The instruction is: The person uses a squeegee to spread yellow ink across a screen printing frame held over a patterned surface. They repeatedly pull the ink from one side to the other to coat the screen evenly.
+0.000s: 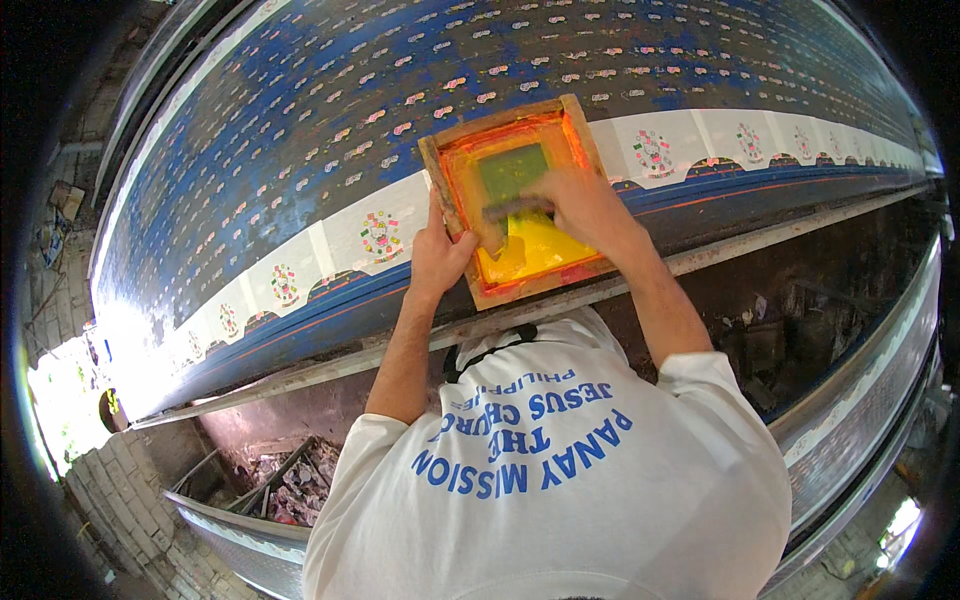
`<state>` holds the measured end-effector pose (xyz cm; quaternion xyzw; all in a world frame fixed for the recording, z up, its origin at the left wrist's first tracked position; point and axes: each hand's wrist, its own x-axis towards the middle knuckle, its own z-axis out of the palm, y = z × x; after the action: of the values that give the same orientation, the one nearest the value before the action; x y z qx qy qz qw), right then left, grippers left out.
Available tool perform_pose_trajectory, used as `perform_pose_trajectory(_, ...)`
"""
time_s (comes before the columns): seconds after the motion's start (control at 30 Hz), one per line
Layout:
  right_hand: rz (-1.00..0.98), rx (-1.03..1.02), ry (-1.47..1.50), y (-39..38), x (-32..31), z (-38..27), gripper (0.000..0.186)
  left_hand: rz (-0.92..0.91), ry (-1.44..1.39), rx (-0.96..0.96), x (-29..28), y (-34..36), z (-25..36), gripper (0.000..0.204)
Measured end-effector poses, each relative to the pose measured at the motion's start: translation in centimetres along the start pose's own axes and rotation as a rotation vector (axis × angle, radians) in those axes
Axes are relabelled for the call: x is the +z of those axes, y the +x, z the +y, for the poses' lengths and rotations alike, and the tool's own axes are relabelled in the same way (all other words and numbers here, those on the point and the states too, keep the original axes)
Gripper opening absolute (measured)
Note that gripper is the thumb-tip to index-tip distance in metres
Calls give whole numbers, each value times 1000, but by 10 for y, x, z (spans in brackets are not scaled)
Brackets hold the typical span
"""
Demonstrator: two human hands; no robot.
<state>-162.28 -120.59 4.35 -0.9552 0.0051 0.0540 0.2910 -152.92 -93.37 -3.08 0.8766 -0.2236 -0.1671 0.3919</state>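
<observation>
A wooden screen-printing frame (497, 121) lies tilted on the sloping table edge, over the strip of white fabric pieces. My left hand (440, 255) grips its left rail. Inside the frame, my right hand (592, 208) is closed round a dark squeegee (515, 208), which rests on the mesh. Bright yellow ink (530, 252) covers the near part of the screen, below the squeegee. Beyond it shows a green patch of mesh (512, 168), and orange-red stains line the inner rails. My right fingers partly hide the squeegee.
White fabric pieces (318, 250) with round colourful prints run in a row left and right of the frame. The long dark table (300, 110) bears blue stains and rows of small prints. Below its edge is a trough with scraps (305, 485). Another long table (850, 440) stands at right.
</observation>
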Motion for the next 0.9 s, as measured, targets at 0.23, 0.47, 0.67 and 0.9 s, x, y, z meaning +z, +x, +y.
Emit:
perform_pose_trajectory(0.23,74,31,-86,72,-16,-2,38,-17,-29,-2,-3,-1,3,105)
perform_pose_trajectory(0.47,22,24,-73,-22,7,-18,49,6,-49,-7,-2,-5,4,105)
perform_pose_trajectory(0.67,10,-8,-20,-47,3,-27,52,19,-34,-4,-1,-4,5,103)
perform_pose_trajectory(0.9,18,191,-38,40,-42,-18,57,20,-68,22,-3,-2,4,105)
